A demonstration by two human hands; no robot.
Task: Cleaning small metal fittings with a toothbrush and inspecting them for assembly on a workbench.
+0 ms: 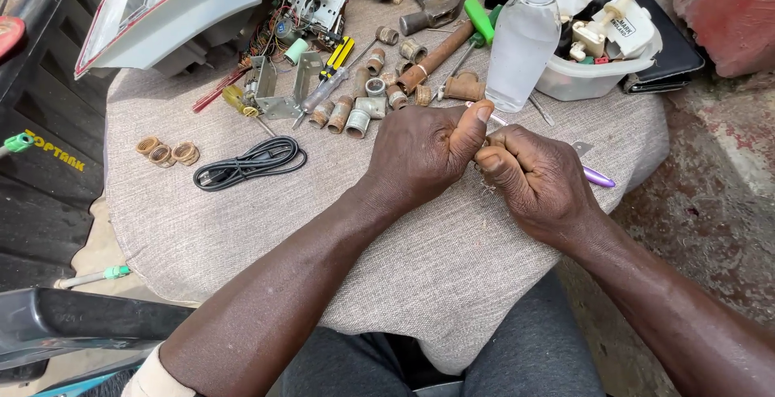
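Right now both of my hands sit together over the middle of the cloth-covered surface (242, 235), knuckles nearly touching. My left hand (420, 155) is curled into a loose fist with the thumb raised, pressing toward the right hand (533, 179), which is also closed tight. Between them I seem to pinch something very small, perhaps a thin wire or thread whose frayed bit shows just under the right fingers, but I cannot tell what it is; the fingers hide it. Holding it close between both thumbs reads to me as a way to steady a fiddly piece.

A purple pen-like tool (597, 176) pokes out from behind the right hand, lying on the cloth within easy reach. Ahead of the hands lies a scatter of rusty pipe fittings (355, 114), grouped as if sorted, with a rusty pipe (436, 54) and a green-handled screwdriver (476, 25) beside them. A clear plastic bottle (521, 42) stands upright just beyond my left thumb, next to a white tub (589, 78) of odd parts. To the left a coiled black cable (250, 163) and three small brass rings (167, 151) lie well apart from the work.
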